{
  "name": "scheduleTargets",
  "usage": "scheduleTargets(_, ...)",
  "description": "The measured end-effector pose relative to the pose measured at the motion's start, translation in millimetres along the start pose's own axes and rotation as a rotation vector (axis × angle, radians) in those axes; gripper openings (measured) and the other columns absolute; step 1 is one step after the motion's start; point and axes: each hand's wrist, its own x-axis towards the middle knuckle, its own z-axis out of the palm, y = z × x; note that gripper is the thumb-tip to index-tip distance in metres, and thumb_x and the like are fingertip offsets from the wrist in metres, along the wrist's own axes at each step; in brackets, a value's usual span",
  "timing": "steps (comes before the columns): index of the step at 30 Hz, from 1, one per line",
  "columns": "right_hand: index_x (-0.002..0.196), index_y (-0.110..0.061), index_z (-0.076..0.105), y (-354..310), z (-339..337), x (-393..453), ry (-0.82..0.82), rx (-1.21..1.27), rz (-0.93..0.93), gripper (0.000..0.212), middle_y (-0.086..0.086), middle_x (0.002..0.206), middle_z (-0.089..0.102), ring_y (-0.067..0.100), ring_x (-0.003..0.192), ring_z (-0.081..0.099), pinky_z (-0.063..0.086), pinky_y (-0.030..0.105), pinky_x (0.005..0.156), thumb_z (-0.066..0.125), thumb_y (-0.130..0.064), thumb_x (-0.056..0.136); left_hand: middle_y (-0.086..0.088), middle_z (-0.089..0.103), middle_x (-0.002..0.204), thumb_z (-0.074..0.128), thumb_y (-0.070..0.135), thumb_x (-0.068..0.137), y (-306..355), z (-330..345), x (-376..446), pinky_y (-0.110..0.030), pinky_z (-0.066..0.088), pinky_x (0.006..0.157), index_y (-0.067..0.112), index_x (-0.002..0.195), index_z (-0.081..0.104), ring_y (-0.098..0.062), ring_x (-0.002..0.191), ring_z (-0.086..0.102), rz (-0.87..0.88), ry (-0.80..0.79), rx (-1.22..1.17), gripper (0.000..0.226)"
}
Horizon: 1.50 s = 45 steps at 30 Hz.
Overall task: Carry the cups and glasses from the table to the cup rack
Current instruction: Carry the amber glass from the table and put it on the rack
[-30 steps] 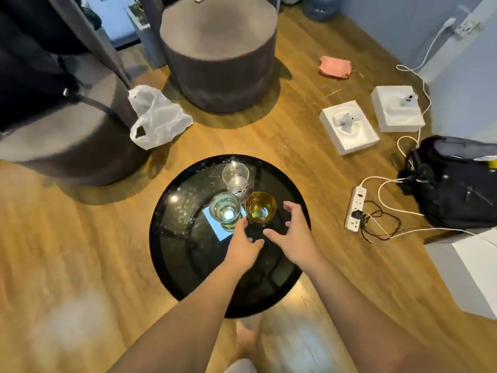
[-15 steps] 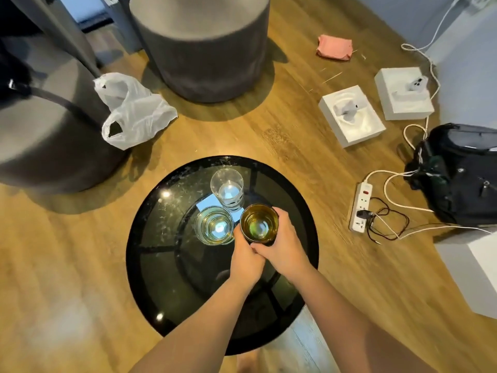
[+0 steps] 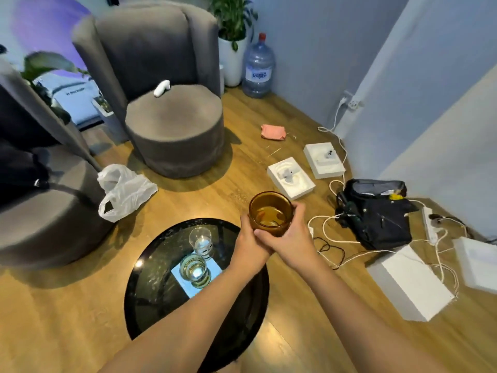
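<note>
Both hands hold an amber glass up in the air, above the right edge of the round black glass table. My left hand grips it from the left and below; my right hand wraps its right side, thumb across the front. A greenish glass stands on a pale blue card at the table's middle. A clear glass stands just behind it. No cup rack is in view.
Two grey armchairs stand behind and left of the table. A white plastic bag lies between them. On the floor to the right lie white boxes, a black backpack, cables, a power strip and a water jug.
Both hands closed round the amber glass and lifted it off the table, up and to the right. The view has tilted up toward the chairs and wall.
</note>
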Motion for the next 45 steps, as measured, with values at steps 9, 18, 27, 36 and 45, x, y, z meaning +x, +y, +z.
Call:
scheduleTargets(9, 0.142, -0.031, 0.031, -154.6, -197.8, -90.5, 0.389, 0.060, -0.270, 0.093, -0.005, 0.139, 0.044, 0.018, 0.129, 0.046, 0.052, 0.039, 0.101, 0.082, -0.057, 0.068, 0.006, 0.050, 0.136, 0.078, 0.004, 0.084, 255.5, 50.7, -101.0, -0.012, 0.043, 0.086, 0.029, 0.142, 0.034, -0.010, 0.123, 0.055, 0.414, -0.201, 0.030, 0.077)
scheduleTargets(18, 0.140, -0.020, 0.030, -190.1, -342.1, -240.8, 0.502, 0.100, -0.337, 0.082, -0.005, 0.124, 0.052, 0.012, 0.112, 0.055, 0.049, 0.005, 0.069, 0.080, -0.042, 0.080, 0.011, 0.057, 0.105, 0.086, 0.023, 0.077, 373.0, 131.7, -227.2, -0.030, 0.057, 0.079, 0.029, 0.133, 0.031, -0.017, 0.100, 0.063, 0.660, -0.284, 0.063, 0.079)
scheduleTargets(27, 0.141, -0.023, 0.024, -165.4, -383.2, -337.6, 0.707, -0.023, -0.285, 0.086, -0.002, 0.135, 0.049, 0.017, 0.123, 0.052, 0.051, 0.020, 0.086, 0.077, -0.051, 0.080, 0.000, 0.054, 0.109, 0.064, 0.034, 0.094, 382.6, 189.0, -318.4, -0.016, 0.047, 0.073, 0.009, 0.137, 0.039, -0.020, 0.106, 0.053, 0.473, -0.619, -0.093, 0.055)
scheduleTargets(36, 0.146, -0.026, 0.018, -141.3, -424.3, -425.7, 1.040, -0.129, -0.115, 0.094, 0.000, 0.141, 0.043, 0.019, 0.127, 0.047, 0.055, 0.036, 0.096, 0.078, -0.050, 0.078, -0.010, 0.058, 0.123, 0.064, 0.038, 0.092, 400.2, 256.1, -392.5, -0.033, 0.052, 0.089, 0.019, 0.130, 0.045, -0.023, 0.115, 0.058, 0.563, -0.986, -0.140, 0.046)
scheduleTargets(45, 0.145, -0.026, 0.025, -95.8, -417.7, -596.1, 1.329, -0.118, 0.080, 0.095, -0.005, 0.134, 0.051, 0.014, 0.123, 0.053, 0.052, 0.032, 0.099, 0.079, -0.057, 0.072, 0.022, 0.053, 0.110, 0.080, 0.020, 0.084, 353.8, 321.8, -528.1, -0.012, 0.049, 0.081, 0.029, 0.140, 0.035, 0.007, 0.099, 0.060, 0.839, -1.316, -0.061, 0.072)
